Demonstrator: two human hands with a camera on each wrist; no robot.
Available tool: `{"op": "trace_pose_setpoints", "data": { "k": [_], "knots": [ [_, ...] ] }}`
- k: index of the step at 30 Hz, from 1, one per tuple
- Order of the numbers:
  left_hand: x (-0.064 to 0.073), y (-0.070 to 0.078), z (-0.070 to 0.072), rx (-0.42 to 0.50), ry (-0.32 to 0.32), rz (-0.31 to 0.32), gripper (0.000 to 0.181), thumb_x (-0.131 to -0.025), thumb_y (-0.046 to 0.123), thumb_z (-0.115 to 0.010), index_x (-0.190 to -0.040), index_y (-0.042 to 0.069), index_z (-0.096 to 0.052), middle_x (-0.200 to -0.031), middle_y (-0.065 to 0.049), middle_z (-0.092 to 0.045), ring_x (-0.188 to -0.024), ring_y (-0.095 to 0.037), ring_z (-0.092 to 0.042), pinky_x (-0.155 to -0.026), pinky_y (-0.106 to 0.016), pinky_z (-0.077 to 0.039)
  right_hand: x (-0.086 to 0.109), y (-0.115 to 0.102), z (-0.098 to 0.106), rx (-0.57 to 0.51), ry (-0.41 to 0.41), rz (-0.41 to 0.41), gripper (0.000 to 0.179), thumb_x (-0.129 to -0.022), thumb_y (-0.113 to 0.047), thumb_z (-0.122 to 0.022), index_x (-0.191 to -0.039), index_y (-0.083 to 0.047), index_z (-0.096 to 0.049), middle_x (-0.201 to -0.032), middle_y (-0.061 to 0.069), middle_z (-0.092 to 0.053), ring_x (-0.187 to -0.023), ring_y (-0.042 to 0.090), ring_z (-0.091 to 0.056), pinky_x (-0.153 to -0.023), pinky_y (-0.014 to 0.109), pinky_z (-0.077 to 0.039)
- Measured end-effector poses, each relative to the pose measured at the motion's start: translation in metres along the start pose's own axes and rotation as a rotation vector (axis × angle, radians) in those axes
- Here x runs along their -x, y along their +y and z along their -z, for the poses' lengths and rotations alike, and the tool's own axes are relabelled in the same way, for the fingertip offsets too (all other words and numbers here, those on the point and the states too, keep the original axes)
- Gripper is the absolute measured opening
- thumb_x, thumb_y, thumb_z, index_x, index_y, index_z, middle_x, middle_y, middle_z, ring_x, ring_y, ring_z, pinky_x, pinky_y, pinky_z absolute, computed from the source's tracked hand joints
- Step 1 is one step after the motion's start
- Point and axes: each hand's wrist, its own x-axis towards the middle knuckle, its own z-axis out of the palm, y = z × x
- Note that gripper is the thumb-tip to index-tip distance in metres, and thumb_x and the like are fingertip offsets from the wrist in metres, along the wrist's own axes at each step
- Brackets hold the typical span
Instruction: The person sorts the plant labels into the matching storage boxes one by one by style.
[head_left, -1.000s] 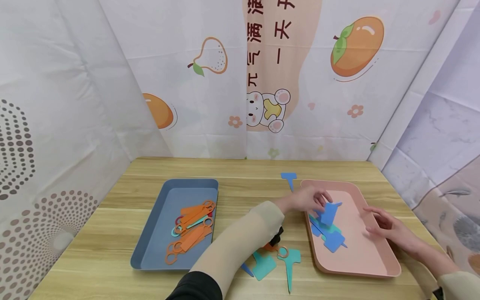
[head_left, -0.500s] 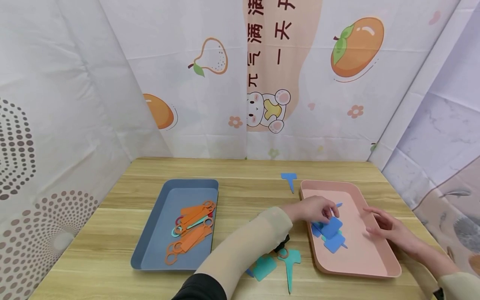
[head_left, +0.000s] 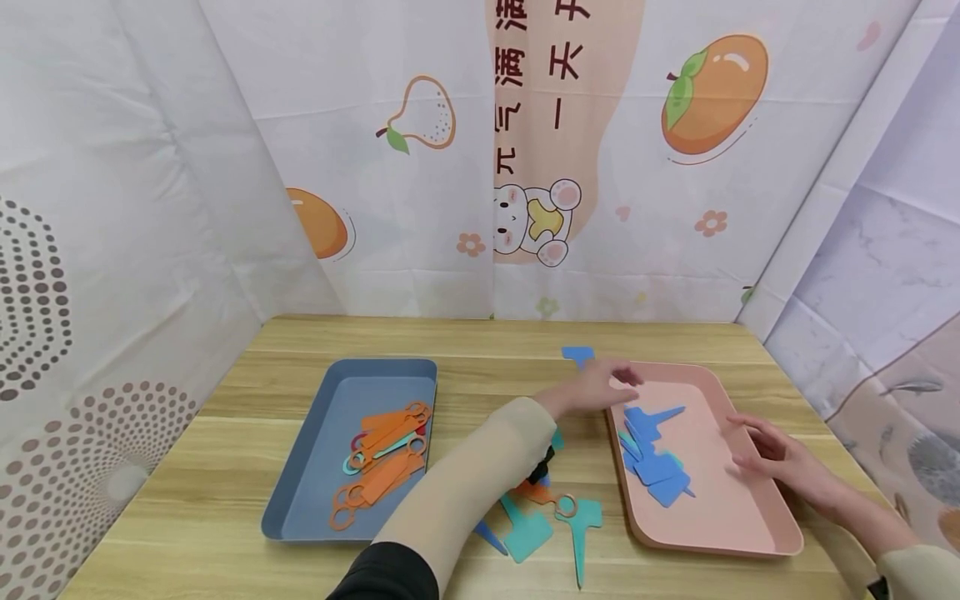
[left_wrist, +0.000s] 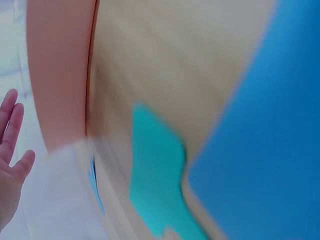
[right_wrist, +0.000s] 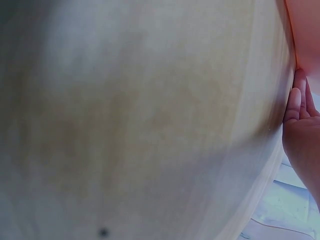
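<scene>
My left hand point(head_left: 592, 388) hovers by the pink tray's left rim, fingers apart and holding nothing. Inside the pink tray point(head_left: 720, 517) lies a loose pile of blue T-shaped plant labels point(head_left: 651, 467), with some teal showing beneath. My right hand point(head_left: 787, 458) rests against that tray's right rim, its fingers point(right_wrist: 294, 102) touching the outer wall in the right wrist view. Between the trays lie teal plant labels point(head_left: 529, 535), a blue one point(head_left: 491, 537) and an orange ring-ended tag point(head_left: 536, 492), partly hidden by my left arm. Another blue plant label point(head_left: 577, 354) sits behind my left hand.
On the left stands a blue-grey tray point(head_left: 300, 467) with several orange ring-ended tags point(head_left: 386, 475), plus a few teal and red pieces. Both trays stand on a wooden table point(head_left: 480, 342). A printed curtain point(head_left: 420, 208) hangs behind its far edge.
My left hand let go of a blue plant label onto the pile in the pink tray, then drew back up and left to the rim. My right hand stayed in place.
</scene>
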Motion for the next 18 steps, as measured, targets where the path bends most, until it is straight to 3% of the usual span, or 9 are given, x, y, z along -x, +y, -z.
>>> {"op": "trace_pose_setpoints", "data": {
  "k": [5,8,12,18],
  "knots": [
    [0.009,-0.013,0.02,0.036,0.132,0.101,0.027,-0.094,0.014,-0.066,-0.118,0.004,-0.063,-0.111,-0.004,-0.064,-0.104,-0.015,-0.058,-0.083,-0.021,-0.045,0.001,0.001,0.0,0.004,0.004,-0.008,0.054,-0.093,0.002,-0.06,-0.143,-0.005,-0.04,-0.118,-0.023,-0.056,-0.105,-0.009,-0.05,-0.079,0.014,-0.044],
    [0.015,-0.021,0.027,0.01,0.173,0.157,0.032,-0.092,0.019,-0.069,-0.12,0.005,-0.063,-0.117,-0.006,-0.064,-0.111,-0.019,-0.057,-0.089,-0.023,-0.044,0.001,0.001,0.0,-0.002,0.003,-0.011,0.055,-0.093,0.002,-0.06,-0.144,-0.005,-0.04,-0.118,-0.022,-0.056,-0.105,-0.009,-0.051,-0.079,0.014,-0.044],
    [0.02,-0.031,0.031,0.014,0.159,0.212,0.039,-0.092,0.021,-0.069,-0.125,0.002,-0.06,-0.127,-0.01,-0.06,-0.12,-0.024,-0.053,-0.096,-0.028,-0.043,0.001,0.001,0.0,-0.005,-0.001,-0.008,0.055,-0.094,0.002,-0.06,-0.144,-0.006,-0.04,-0.119,-0.023,-0.056,-0.105,-0.008,-0.051,-0.079,0.015,-0.045],
    [0.018,-0.044,0.031,0.003,0.082,0.274,0.042,-0.093,0.02,-0.069,-0.131,0.007,-0.056,-0.132,-0.005,-0.057,-0.123,-0.021,-0.051,-0.096,-0.029,-0.042,-0.001,0.001,0.0,0.001,0.006,0.017,0.054,-0.093,0.004,-0.06,-0.143,-0.003,-0.04,-0.12,-0.023,-0.056,-0.106,-0.009,-0.051,-0.079,0.015,-0.045]
  ]
}}
